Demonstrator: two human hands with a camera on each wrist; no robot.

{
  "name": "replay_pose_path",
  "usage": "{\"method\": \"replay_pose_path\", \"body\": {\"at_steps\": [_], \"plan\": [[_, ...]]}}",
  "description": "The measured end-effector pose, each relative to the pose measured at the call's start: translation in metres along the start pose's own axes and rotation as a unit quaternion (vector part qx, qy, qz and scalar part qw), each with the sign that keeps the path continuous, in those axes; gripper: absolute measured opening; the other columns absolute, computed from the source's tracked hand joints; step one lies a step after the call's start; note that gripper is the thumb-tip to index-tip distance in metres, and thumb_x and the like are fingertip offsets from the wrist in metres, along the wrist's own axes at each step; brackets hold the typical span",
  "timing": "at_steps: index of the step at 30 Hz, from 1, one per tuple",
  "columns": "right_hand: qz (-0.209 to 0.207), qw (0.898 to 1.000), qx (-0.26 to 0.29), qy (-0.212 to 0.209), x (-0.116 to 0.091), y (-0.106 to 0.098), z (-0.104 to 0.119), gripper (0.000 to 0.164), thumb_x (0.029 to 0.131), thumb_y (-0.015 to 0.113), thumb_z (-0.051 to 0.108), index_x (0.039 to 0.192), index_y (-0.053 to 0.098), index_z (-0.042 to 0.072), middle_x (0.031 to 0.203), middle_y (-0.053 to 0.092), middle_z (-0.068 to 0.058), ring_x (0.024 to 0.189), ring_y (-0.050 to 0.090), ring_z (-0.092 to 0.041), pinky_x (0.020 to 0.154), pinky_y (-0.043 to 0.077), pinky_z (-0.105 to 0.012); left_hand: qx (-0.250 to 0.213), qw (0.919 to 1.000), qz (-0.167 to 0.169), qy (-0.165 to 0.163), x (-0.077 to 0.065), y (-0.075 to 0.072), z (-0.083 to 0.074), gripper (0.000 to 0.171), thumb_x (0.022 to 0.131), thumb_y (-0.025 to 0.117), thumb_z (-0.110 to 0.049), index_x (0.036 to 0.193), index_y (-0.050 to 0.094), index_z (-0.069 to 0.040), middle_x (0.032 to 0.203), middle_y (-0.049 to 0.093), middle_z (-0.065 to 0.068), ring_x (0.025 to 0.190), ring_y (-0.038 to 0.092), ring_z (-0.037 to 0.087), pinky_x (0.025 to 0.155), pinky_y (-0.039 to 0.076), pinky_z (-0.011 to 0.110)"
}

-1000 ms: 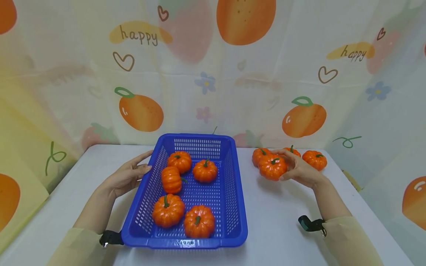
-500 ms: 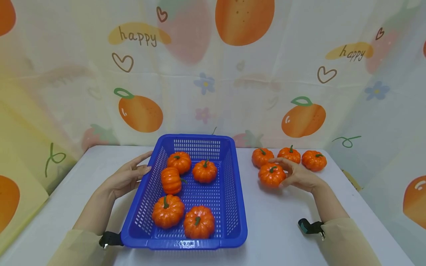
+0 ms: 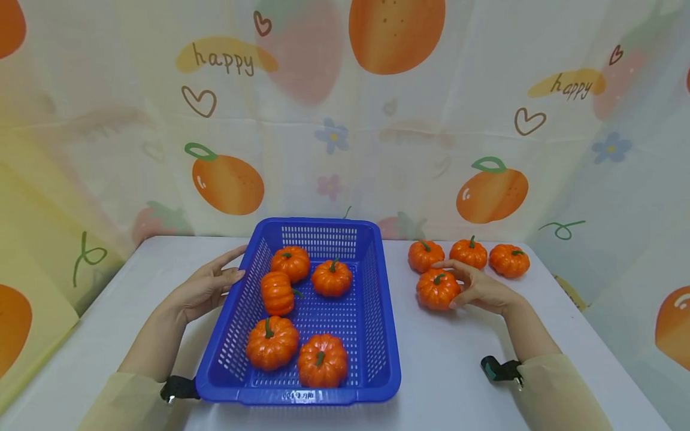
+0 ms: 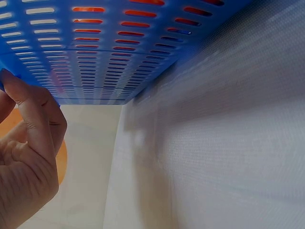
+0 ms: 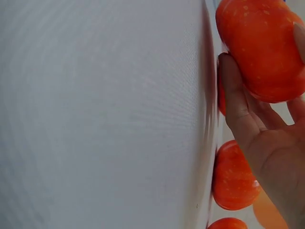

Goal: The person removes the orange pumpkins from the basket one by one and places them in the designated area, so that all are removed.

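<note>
My left hand (image 3: 210,284) holds the left rim of a blue plastic basket (image 3: 389,323), with fingers bent at the rim in the left wrist view. Inside the basket lie several small orange pumpkins, among them one on its side (image 3: 277,293) and one near the front (image 3: 322,360). To the right of the basket, my right hand (image 3: 482,288) grips another small pumpkin (image 3: 438,289) from its right side, close over the table. In the right wrist view this pumpkin (image 5: 262,47) sits between thumb and fingers.
Behind the gripped pumpkin, a row of three pumpkins stands along the white table's (image 3: 442,371) back edge: left (image 3: 424,256), middle (image 3: 468,254) and right (image 3: 509,261). A fruit-printed curtain (image 3: 345,167) hangs right behind the table.
My right hand has lowered its pumpkin and brought it slightly nearer and to the left, away from the back row. The left hand and the basket have stayed put.
</note>
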State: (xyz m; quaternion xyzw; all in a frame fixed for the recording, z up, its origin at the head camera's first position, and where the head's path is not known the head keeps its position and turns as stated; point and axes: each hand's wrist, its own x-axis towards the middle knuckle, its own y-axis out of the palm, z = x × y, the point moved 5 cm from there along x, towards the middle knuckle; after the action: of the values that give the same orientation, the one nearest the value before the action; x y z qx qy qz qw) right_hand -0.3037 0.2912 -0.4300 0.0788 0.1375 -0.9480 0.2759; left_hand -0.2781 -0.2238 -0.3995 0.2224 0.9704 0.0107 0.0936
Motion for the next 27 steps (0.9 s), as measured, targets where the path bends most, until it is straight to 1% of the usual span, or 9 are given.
{"method": "replay_pose_path", "body": {"at_steps": [3,7,12,20,27], "plan": [[0.005,1.0,-0.007,0.002,0.0004,0.0006,-0.0007,0.078,0.075,0.073,-0.003,0.143,0.041,0.016,0.15,0.022,-0.019,0.126,0.04,-0.028,0.095,0.056,-0.033,-0.001,1.0,0.001,0.001,0.0,-0.0001,0.0001,0.076,0.104,0.049,-0.017,0.16,-0.001,-0.015,0.111,0.071,-0.01,0.092,0.073,0.008,0.081,0.061,0.026],[0.013,1.0,-0.017,0.01,0.0003,0.002,-0.0019,0.079,0.075,0.074,-0.001,0.144,0.04,0.015,0.153,0.022,-0.02,0.13,0.037,-0.033,0.1,0.054,-0.036,-0.003,1.0,0.003,0.001,0.0001,-0.0003,0.0005,0.076,0.104,0.049,-0.017,0.16,-0.001,-0.015,0.111,0.071,-0.01,0.093,0.073,0.008,0.081,0.061,0.026],[0.008,1.0,-0.023,0.019,-0.0005,0.0004,-0.0044,0.08,0.075,0.074,0.001,0.145,0.04,0.016,0.156,0.019,-0.021,0.136,0.032,-0.037,0.106,0.05,-0.045,-0.002,1.0,0.003,0.001,0.0005,-0.0005,0.0008,0.075,0.104,0.049,-0.018,0.16,-0.002,-0.016,0.111,0.071,-0.01,0.092,0.073,0.008,0.081,0.061,0.026],[0.001,0.999,-0.039,0.015,-0.0045,-0.0047,-0.0065,0.081,0.077,0.073,0.004,0.149,0.039,0.016,0.158,0.023,-0.02,0.14,0.03,-0.037,0.112,0.043,-0.058,-0.007,0.9999,0.011,0.005,0.0016,0.0,0.0004,0.075,0.104,0.048,-0.016,0.16,-0.002,-0.014,0.11,0.072,-0.009,0.091,0.073,0.008,0.081,0.061,0.026],[0.008,0.998,-0.063,0.018,-0.0092,-0.005,-0.0071,0.081,0.076,0.071,0.009,0.15,0.038,0.015,0.157,0.029,-0.019,0.142,0.027,-0.039,0.111,0.042,-0.059,-0.009,0.9999,0.01,0.004,0.0015,-0.0005,0.0013,0.075,0.104,0.048,-0.016,0.16,-0.002,-0.014,0.11,0.072,-0.01,0.091,0.073,0.008,0.08,0.061,0.026]]}}
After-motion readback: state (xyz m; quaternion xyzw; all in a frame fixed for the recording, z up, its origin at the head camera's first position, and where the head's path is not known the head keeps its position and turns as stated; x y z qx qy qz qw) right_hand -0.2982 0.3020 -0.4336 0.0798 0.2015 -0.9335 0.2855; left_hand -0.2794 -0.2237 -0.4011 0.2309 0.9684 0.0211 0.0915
